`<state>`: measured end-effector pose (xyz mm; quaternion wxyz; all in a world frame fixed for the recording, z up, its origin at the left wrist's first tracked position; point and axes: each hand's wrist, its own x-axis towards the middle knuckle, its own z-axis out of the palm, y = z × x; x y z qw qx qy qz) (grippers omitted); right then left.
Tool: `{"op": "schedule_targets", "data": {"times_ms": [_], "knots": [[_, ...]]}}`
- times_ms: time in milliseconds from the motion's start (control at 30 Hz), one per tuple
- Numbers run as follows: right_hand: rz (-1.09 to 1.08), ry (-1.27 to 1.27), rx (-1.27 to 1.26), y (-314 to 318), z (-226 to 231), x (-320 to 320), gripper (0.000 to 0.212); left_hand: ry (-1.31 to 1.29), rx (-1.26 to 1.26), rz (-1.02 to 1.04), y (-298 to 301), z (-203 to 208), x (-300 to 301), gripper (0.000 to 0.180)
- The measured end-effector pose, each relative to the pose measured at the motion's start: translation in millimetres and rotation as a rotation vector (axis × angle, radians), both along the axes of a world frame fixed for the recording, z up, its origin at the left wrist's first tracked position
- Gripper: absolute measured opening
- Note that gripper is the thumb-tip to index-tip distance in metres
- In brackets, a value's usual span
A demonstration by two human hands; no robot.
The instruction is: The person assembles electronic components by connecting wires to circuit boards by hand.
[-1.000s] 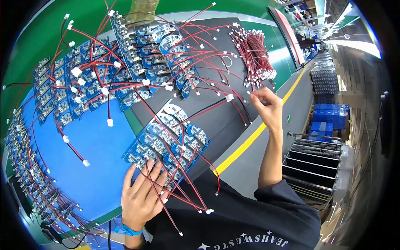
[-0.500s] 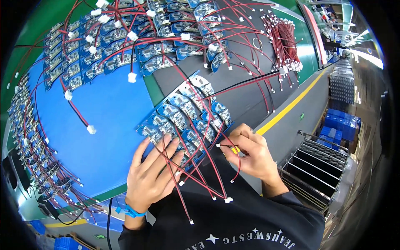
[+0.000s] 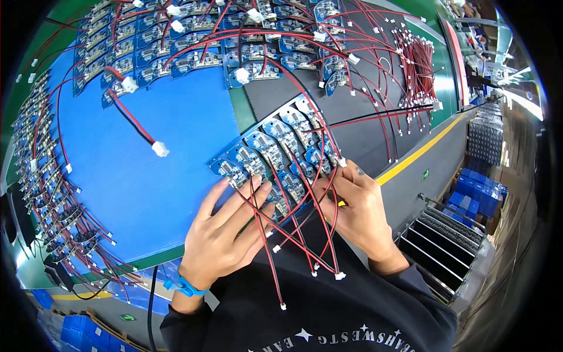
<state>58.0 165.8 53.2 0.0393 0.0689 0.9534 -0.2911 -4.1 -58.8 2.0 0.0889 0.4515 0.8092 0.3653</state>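
Note:
A panel of blue circuit boards (image 3: 280, 130) lies slanted in front of me, with several red-and-black cables (image 3: 275, 258) trailing from it over its near edge. My left hand (image 3: 226, 234) rests palm down, its spread fingers touching the panel's near left part. At the panel's near right edge my right hand (image 3: 360, 214) pinches a thin red-and-black cable (image 3: 336, 205); its fingertips and the cable's tip are partly hidden. Something small and yellow (image 3: 341, 203) shows among those fingers. A white connector (image 3: 342, 162) sits just above the right index finger.
More wired board panels (image 3: 187, 44) cover the far side of the blue mat (image 3: 146, 193). A row of boards (image 3: 41, 176) lines the left edge. A bundle of red cables (image 3: 419, 70) lies at the far right. Beyond the table at right stands a metal rack (image 3: 440, 246).
My right hand has brought the cable's connector end from beside the panel in to its right edge. The left hand stays on the panel. The whole view has shifted slightly.

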Motion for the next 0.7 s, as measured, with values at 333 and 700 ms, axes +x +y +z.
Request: {"op": "schedule_targets", "data": {"times_ms": [333,700], "knots": [[-0.007,-0.027,0.131,-6.9,5.9,-9.5,0.015,0.03,0.006,0.019,1.5,-1.4,3.0,0.025],[0.124,-0.17,0.224,-14.5,15.4,-25.4,0.013,0.038,-0.02,-0.006,-0.5,-2.8,2.9,0.032]]}}
